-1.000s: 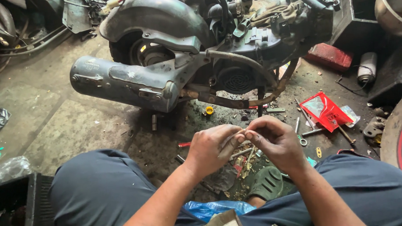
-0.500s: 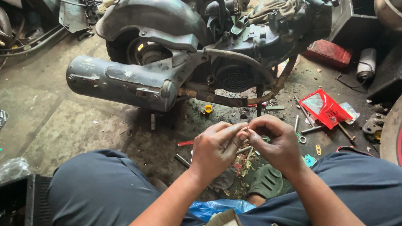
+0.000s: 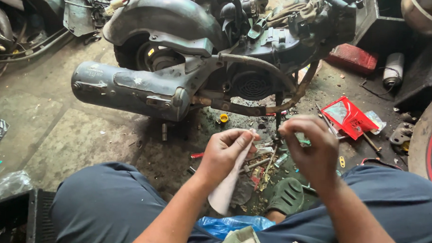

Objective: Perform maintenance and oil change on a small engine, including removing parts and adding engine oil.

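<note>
Your left hand (image 3: 227,153) is pinching the top of a pale, narrow strip of paper or cloth (image 3: 227,186) betw. thumb and fingers; the strip hangs down from that grip, over the cluttered floor betw. your knees; your right hand (image 3: 308,151) sits just beside it, apart from the left, fingers curled and tips pressed together as if nipping sth. small; what it holds, if anything, can't be told from the head view.

To do this well, in my judgement: keep both hands close over your lap, so a dropped bit lands on cloth, not in the litter; grip the strip near its top edge w/ the pads, not the nails; keep the hanging end off the oily concrete floor (image 3: 67,140).

Around you: the grey scooter rear end w/ long dull metal exhaust pipe (image 3: 126,89) lies straight ahead, well apart from your hands; a small yellow cap (image 3: 224,118) sits under the frame; an open red plastic packet (image 3: 348,116) lies to the right, w/ loose screws and tools near it; a green rubber sandal (image 3: 286,197) is on your foot, just below the right hand; a crumpled blue plastic bag (image 3: 231,225) lies betw. your thighs.
</note>
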